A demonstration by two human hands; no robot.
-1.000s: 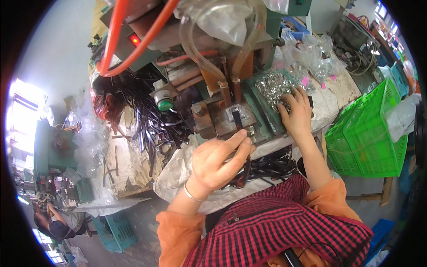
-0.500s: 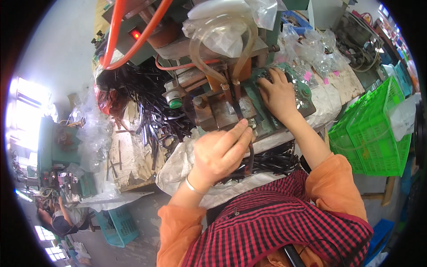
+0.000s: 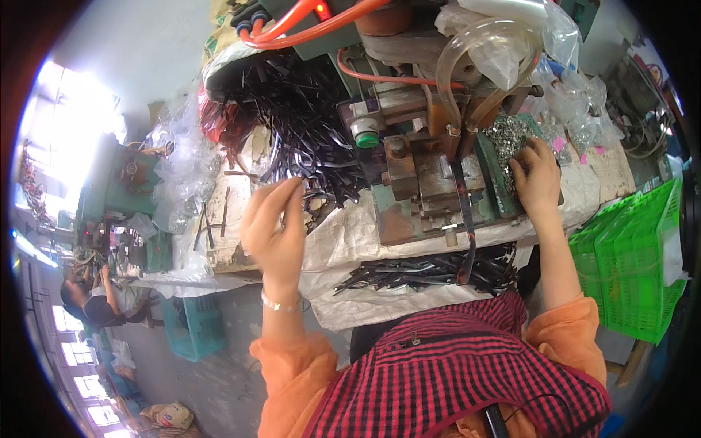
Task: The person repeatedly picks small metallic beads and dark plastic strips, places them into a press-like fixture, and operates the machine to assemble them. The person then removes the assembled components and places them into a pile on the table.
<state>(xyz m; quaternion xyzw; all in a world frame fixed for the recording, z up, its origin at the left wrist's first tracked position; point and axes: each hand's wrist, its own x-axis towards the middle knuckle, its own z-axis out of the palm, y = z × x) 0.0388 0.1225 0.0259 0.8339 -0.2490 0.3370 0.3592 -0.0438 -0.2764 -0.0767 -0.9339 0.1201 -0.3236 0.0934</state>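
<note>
My left hand [image 3: 276, 230] is raised at the near edge of a heap of dark strips [image 3: 310, 139], its fingers bent with a gap at the thumb. I see nothing held in it. My right hand [image 3: 539, 179] rests on small shiny metal pieces [image 3: 509, 139] in a green tray at the machine's right side. Its fingers curl down into them, and any piece in the fingertips is hidden. Between my hands, one long dark strip [image 3: 466, 219] runs from under the tubes of the bench machine [image 3: 420, 175] and hangs over its front edge, untouched by either hand.
More dark strips [image 3: 431, 271] lie on pale sheeting just before me. Orange hoses [image 3: 314, 25] and a clear tube [image 3: 447, 73] arch above the machine. A green crate [image 3: 624, 252] stands on the right. Plastic bags [image 3: 171, 179] and another person [image 3: 98, 299] are to the left.
My left hand has let go of the strip at the machine and moved left to the heap. My right hand stays at the metal pieces, its fingers more curled. The view has shifted.
</note>
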